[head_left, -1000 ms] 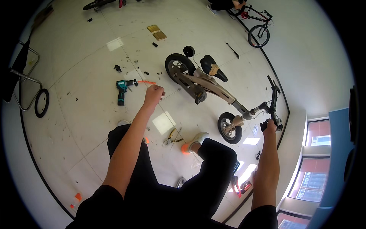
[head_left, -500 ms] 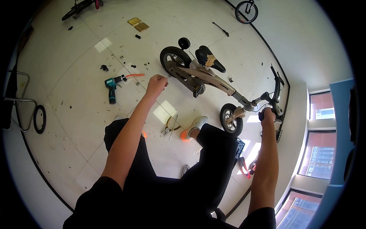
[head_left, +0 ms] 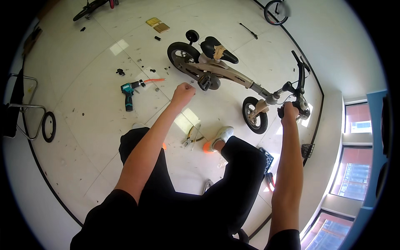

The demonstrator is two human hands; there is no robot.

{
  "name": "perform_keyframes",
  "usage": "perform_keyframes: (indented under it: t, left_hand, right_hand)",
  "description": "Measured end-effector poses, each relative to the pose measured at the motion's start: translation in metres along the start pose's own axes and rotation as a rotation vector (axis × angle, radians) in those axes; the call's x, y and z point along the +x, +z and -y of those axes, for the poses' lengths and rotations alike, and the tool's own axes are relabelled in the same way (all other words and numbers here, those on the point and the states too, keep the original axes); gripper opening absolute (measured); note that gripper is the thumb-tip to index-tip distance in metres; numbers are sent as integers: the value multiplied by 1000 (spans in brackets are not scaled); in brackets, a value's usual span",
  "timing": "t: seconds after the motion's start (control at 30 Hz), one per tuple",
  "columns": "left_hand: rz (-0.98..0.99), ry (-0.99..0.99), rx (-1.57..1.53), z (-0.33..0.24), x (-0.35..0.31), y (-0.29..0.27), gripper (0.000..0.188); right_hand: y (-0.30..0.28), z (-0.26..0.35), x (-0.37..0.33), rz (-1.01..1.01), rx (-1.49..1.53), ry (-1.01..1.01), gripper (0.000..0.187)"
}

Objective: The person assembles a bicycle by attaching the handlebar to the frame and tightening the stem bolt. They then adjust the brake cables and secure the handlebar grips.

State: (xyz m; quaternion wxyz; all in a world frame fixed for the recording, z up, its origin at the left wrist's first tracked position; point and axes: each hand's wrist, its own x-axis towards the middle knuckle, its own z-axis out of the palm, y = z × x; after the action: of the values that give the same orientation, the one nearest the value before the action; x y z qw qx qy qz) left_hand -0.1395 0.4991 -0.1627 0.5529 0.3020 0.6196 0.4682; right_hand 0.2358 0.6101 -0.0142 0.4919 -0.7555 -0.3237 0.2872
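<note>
A small beige bicycle (head_left: 227, 74) with a black saddle (head_left: 219, 50) stands on the tiled floor in front of me, its handlebar (head_left: 301, 77) toward the right. My right hand (head_left: 290, 111) is closed around the near handlebar grip. Just short of the black pedal (head_left: 204, 82), my left hand (head_left: 183, 94) is closed, apart from the bicycle; whatever is in its fingers, if anything, is hidden. A small side wheel (head_left: 192, 36) sits beyond the rear wheel (head_left: 183, 54). The front wheel (head_left: 255, 115) rests nearer to me.
A teal cordless drill (head_left: 127, 95) lies left of my left hand, among scattered small black parts. Pliers (head_left: 192, 137) lie by my shoe (head_left: 223, 135). A dark tool tray (head_left: 266, 157) is beside my right knee. A loose tyre (head_left: 48, 126) and metal-framed chair (head_left: 29, 106) stand at left.
The bicycle has shifted away from me and a little left, with my right hand staying on its grip. The pedal has turned. My left hand has moved slightly right, closer to the pedal.
</note>
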Motion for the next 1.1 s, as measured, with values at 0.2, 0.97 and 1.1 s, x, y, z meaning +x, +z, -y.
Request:
perform_keyframes:
  t: [0.2,0.97,1.1]
  left_hand:
    - [-87,77,58,25,-58,44,19]
    - [-617,368,642,22,-138,23,19]
    - [-594,386,610,15,-85,-23,15]
  right_hand:
    - [-25,1,24,127,61,41,8]
    - [-118,-20,91,423,-139,54,23]
    - [-140,-27,69,351,-248,92,24]
